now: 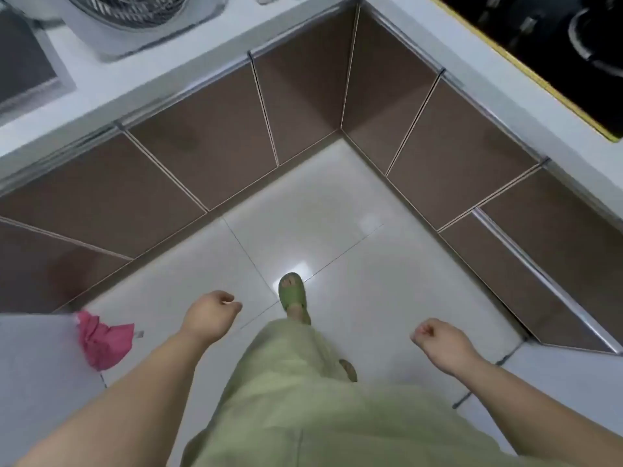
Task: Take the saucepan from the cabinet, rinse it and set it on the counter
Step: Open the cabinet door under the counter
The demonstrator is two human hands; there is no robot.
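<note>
I look straight down at an L-shaped run of brown cabinet doors (209, 153) under a white counter (141, 79). All doors are closed, and no saucepan shows. My left hand (210, 315) hangs over the floor with its fingers curled loosely and nothing in it. My right hand (438, 342) hangs at the right, also curled into a loose fist and holding nothing. Both hands are well short of the cabinet doors. A steel sink (23, 69) sits at the far left of the counter.
A white appliance with a metal grille (128, 18) stands on the counter beside the sink. A black cooktop (546, 32) fills the top right. A pink cloth (102, 342) hangs off a white surface at lower left. Glossy white floor tiles (337, 203) lie ahead of my green slipper (291, 291).
</note>
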